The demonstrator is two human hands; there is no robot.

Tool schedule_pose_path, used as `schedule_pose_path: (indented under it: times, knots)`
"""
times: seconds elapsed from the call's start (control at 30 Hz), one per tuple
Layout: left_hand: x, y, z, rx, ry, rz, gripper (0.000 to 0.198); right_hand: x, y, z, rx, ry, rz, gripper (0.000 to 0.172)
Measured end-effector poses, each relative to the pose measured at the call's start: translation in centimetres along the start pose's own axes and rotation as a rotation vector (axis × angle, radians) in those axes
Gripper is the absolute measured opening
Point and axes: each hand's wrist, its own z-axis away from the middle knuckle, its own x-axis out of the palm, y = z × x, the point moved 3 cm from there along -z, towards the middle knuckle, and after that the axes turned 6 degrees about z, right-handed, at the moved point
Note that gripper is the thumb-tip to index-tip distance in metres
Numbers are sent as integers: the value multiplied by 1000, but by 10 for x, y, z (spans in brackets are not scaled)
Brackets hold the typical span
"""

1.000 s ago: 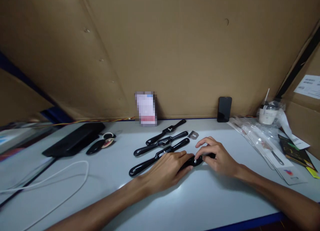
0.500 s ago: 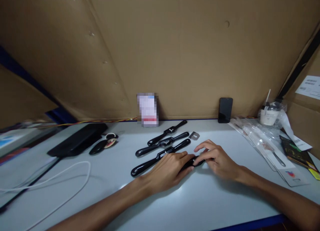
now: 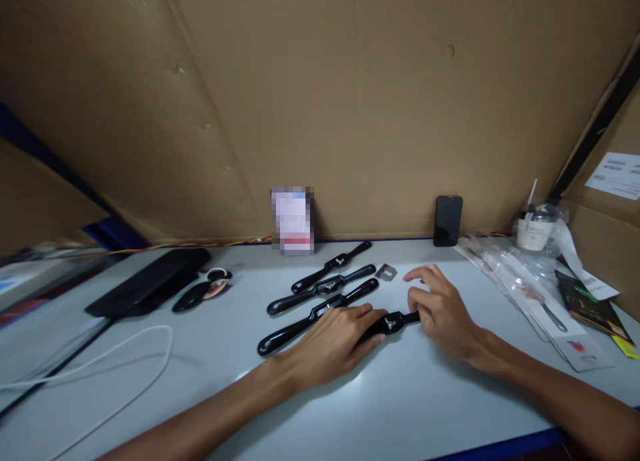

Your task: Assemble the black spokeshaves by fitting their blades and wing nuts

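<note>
A black spokeshave [image 3: 393, 323] with a small metal fitting at its middle lies on the grey tabletop. My left hand [image 3: 345, 331] is closed around its left handle, palm down. My right hand [image 3: 443, 314] is over the other handle, with bent fingers and the index finger apart; whether it touches the handle I cannot tell. Beyond my left hand lie a glossy spokeshave [image 3: 287, 334], another spokeshave [image 3: 325, 288] and a farther spokeshave [image 3: 340, 261], roughly parallel. A slotted flat metal blade [image 3: 387, 272] rests beside their right ends.
At the right are clear plastic packages [image 3: 530, 298], a lidded cup [image 3: 535, 231] and a dark packet [image 3: 590, 304]. A phone [image 3: 448, 221] leans against the cardboard wall [image 3: 350, 114]. On the left are a black case [image 3: 150, 281], keys [image 3: 200, 291] and a white cable [image 3: 167, 354].
My right hand has moved right, off the spokeshave's middle, uncovering its metal fitting. My left hand keeps its hold. The view has shifted slightly.
</note>
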Motion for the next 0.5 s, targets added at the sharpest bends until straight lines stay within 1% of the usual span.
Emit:
schedule_pose_path:
  times: [0.03,0.1,0.17,0.23,0.27,0.3,0.37,0.43,0.5]
  knots:
    - [-1,0,0,-1,-1,0,33,-2,0,-1,2,24,-11,38]
    - [-1,1,0,-6,-3,-8,30,-2,-1,-1,-21,2,-86,43]
    - [-1,1,0,-10,-8,-11,27,3,-1,0,-34,-90,-153,48]
    - [-1,1,0,-12,-13,-8,27,8,1,1,14,-168,-128,47]
    - [-1,0,0,-13,-12,-7,28,10,4,2,61,-175,-72,45]
    - [-1,0,0,-15,-12,-9,30,10,6,2,113,-154,-6,43]
    - [0,0,0,-14,-9,-16,32,8,8,1,177,-82,65,43]
    - [-1,0,0,-9,-4,-16,30,6,5,-1,145,-59,-14,46]
    - [-1,0,0,-3,1,-8,28,6,0,-3,74,-123,-141,48]
